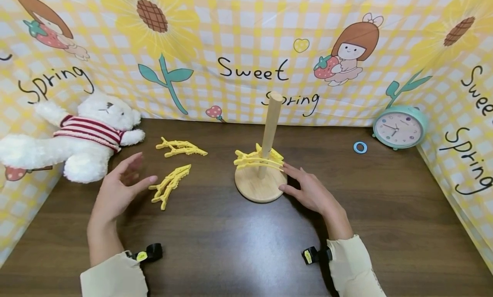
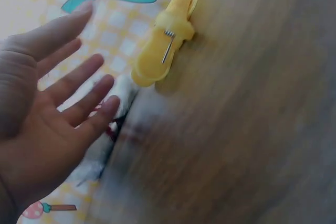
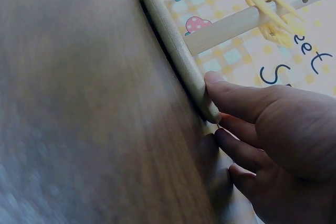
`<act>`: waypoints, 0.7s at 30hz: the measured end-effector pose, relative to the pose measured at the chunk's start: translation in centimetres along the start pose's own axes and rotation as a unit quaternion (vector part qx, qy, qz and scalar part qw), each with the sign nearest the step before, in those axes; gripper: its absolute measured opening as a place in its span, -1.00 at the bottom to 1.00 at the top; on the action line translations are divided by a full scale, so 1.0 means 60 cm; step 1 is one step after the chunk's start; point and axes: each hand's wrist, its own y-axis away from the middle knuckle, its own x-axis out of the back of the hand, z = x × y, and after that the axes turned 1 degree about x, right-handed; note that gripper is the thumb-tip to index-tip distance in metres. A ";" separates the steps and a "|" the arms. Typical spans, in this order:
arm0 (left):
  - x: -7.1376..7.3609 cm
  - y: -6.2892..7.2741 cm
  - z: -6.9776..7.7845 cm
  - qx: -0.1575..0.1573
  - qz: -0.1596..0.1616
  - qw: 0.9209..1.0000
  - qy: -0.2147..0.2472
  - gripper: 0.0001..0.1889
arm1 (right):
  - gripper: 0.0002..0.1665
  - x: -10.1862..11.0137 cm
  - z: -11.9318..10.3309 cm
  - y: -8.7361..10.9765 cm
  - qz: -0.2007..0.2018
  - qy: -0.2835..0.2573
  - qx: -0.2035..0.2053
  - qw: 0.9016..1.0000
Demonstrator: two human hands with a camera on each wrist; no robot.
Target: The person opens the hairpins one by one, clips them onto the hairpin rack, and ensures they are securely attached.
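Note:
A wooden stand [image 1: 271, 121] with an upright post and round base [image 1: 259, 190] is at the table's middle. Yellow spring clips [image 1: 254, 161] are around the post above the base; how they are fixed is unclear. My right hand [image 1: 313, 192] pinches the base's right rim, thumb [image 3: 226, 90] on top and fingertips at the edge. On the left, my left hand [image 1: 115, 194] hovers with spread, relaxed fingers and holds nothing. Its thumb comes near a group of yellow clips [image 1: 171, 185] on the table; a metal spring shows on one clip [image 2: 163, 56]. More yellow clips [image 1: 181, 148] lie behind.
A white teddy bear [image 1: 90, 134] in a striped sweater leans at the back left. At the back right stand a mint alarm clock [image 1: 398, 128] and, beside it, a small blue ring [image 1: 360, 147]. Patterned cloth [image 1: 250, 40] hangs around the dark wooden table [image 1: 239, 250].

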 end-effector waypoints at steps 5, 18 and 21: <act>0.003 -0.001 -0.012 0.014 -0.083 0.996 -0.027 -0.09 | -0.28 0.000 0.001 0.001 -0.001 0.002 -0.006 1.000; -0.009 -0.004 -0.021 0.008 -0.036 0.996 -0.086 -0.41 | -0.27 0.001 0.000 0.001 -0.002 0.001 -0.015 1.000; -0.013 -0.005 -0.023 0.001 -0.014 0.995 -0.098 -0.50 | -0.27 0.000 -0.001 0.001 -0.004 0.001 -0.017 1.000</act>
